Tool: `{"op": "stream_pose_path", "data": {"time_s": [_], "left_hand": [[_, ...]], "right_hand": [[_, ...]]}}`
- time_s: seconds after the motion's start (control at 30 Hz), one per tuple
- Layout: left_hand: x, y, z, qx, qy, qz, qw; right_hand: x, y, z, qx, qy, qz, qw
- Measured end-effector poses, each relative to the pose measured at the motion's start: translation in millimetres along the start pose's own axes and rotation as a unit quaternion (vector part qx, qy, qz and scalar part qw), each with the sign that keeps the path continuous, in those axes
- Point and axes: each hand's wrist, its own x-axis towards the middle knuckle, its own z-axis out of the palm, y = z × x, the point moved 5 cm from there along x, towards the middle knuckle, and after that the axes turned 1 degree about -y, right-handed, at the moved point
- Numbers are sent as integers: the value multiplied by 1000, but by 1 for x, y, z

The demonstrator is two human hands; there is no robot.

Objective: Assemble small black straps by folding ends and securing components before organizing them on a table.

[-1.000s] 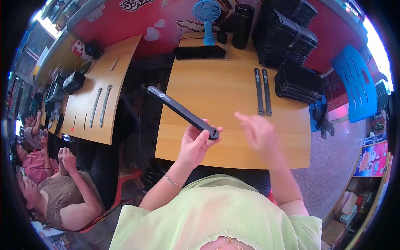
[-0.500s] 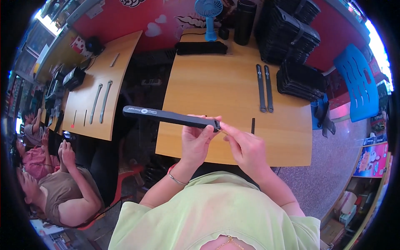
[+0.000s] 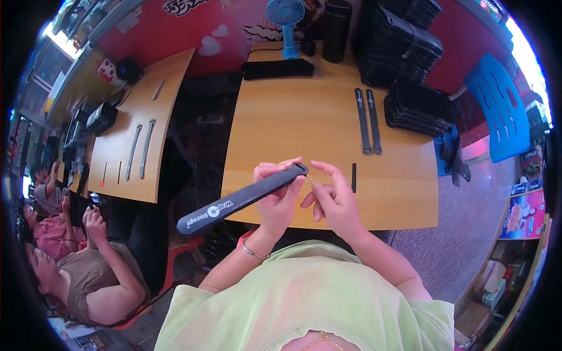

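My left hand [image 3: 277, 206] is closed on a dark grey storage strap [image 3: 246, 198] close to its slotted end. From there the strap slants down to the left, its rounded, white-printed end hanging free in front of the table. At the slotted end, my right hand [image 3: 338, 209] pinches a thin yellowish strand [image 3: 311, 179] between thumb and fingers. What the strand is made of, and whether it passes through the slot, is too small to tell. Farther right on the table lie two matching straps [image 3: 362, 126] side by side, and a short black strip [image 3: 354, 178] nearer to my right hand.
Stacked black bundles [image 3: 404, 50] and a lower black pile [image 3: 418, 108] stand at the table's back right. A blue fan [image 3: 288, 29], a black bottle [image 3: 336, 32] and a black pouch [image 3: 278, 69] line the back. At left, a person [image 3: 105, 275] sits beside another table [image 3: 117, 152].
The strap's free end has swung down and toward me, its printed face now turned up. My right hand has drawn slightly back from the slotted end, with the strand between its fingertips.
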Motion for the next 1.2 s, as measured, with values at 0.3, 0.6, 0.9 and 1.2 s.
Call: {"op": "stream_pose_path", "data": {"time_s": [0.3, 0.6, 0.9, 1.2], "left_hand": [[3, 5, 0, 22, -23, 10, 999], [3, 2, -5, 22, -11, -22, 999], [3, 2, -11, -27, 16, -108, 994], [-3, 11, -7, 79, 7, 49, 996]], "right_hand": [[-1, -19, 2, -280, 31, -191, 940], [4, -8, 9, -129, 19, -74, 989], [6, -7, 11, -199, 44, -160, 966], [-3, 2, 21, 69, -37, 5, 997]]}}
